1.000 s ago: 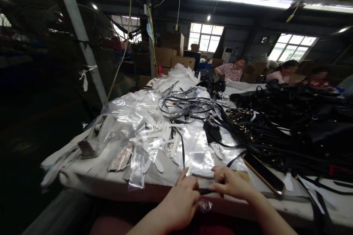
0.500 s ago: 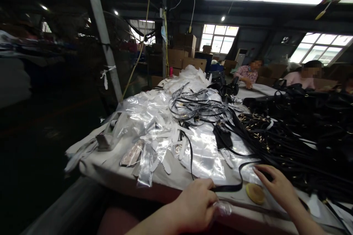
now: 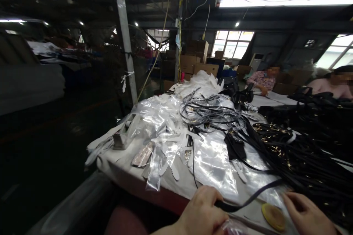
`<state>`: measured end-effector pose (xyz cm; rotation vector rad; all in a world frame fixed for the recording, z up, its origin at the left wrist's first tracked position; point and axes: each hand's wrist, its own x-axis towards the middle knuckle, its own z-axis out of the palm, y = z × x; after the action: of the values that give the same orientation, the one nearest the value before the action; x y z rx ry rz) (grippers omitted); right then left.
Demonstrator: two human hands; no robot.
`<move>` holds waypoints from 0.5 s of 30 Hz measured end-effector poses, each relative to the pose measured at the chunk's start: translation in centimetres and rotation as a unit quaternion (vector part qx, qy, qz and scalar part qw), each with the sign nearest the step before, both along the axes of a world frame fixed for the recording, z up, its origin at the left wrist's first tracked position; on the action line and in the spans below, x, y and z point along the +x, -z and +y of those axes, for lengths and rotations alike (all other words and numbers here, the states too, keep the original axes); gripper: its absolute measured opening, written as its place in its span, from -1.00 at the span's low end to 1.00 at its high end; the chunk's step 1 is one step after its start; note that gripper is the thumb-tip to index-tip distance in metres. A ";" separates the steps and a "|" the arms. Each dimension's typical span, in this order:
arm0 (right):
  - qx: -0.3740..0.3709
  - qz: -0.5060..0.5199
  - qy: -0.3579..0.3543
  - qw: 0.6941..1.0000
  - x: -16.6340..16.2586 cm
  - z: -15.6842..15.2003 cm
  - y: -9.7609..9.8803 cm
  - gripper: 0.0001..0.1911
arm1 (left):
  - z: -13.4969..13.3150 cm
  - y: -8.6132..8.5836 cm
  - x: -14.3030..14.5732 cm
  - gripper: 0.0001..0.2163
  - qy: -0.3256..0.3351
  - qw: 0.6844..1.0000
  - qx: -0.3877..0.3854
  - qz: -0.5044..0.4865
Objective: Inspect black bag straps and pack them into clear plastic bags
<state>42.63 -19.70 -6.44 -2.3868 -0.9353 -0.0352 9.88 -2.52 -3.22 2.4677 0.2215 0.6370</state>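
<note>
My left hand (image 3: 202,211) is at the table's near edge, fingers curled round the end of a black strap (image 3: 248,200). The strap arcs up and to the right toward a big heap of black straps (image 3: 298,154). A bit of clear plastic (image 3: 234,227) shows under the same hand. My right hand (image 3: 306,214) lies at the lower right with fingers spread, next to a round yellow disc (image 3: 273,216) and touching the edge of the strap heap.
Clear plastic bags (image 3: 212,158) and white strips (image 3: 171,161) cover the white table (image 3: 121,165). Bagged coiled straps (image 3: 209,112) lie further back. A phone (image 3: 142,155) rests at the left. A metal post (image 3: 125,36) stands behind. Two people sit at the far right.
My hands came apart: the right hand slid right to the strap heap, and the left kept hold of the strap end. The camera turned left, and the phone by my right hand left view.
</note>
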 end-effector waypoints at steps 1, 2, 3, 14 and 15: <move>0.006 0.125 -0.086 0.988 -2.9 0.6 -1.3 -0.59 | -0.2 -0.2 0.0 -0.83 -0.005 1.000 -0.001 -0.014; 0.007 0.243 -0.177 0.954 -6.0 1.2 -2.5 -0.59 | -0.4 -0.3 0.1 -0.82 -0.003 1.000 -0.001 -0.025; -0.001 0.363 -0.269 0.892 -9.1 1.8 -3.5 -0.50 | -0.6 -0.4 0.2 -0.81 0.007 0.999 0.001 -0.031; 0.366 0.472 -0.078 0.799 -6.4 9.9 -9.9 -0.71 | 1.4 -4.2 -1.4 -0.78 0.034 0.999 0.016 -0.033; 0.379 0.452 -0.072 0.804 -4.3 10.3 -11.2 -0.71 | 1.6 -4.7 -1.8 -0.79 0.029 0.999 0.014 -0.031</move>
<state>38.30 -9.43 4.77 -1.3027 -0.4673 0.6192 8.12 -0.96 1.45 2.4681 0.1160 0.6948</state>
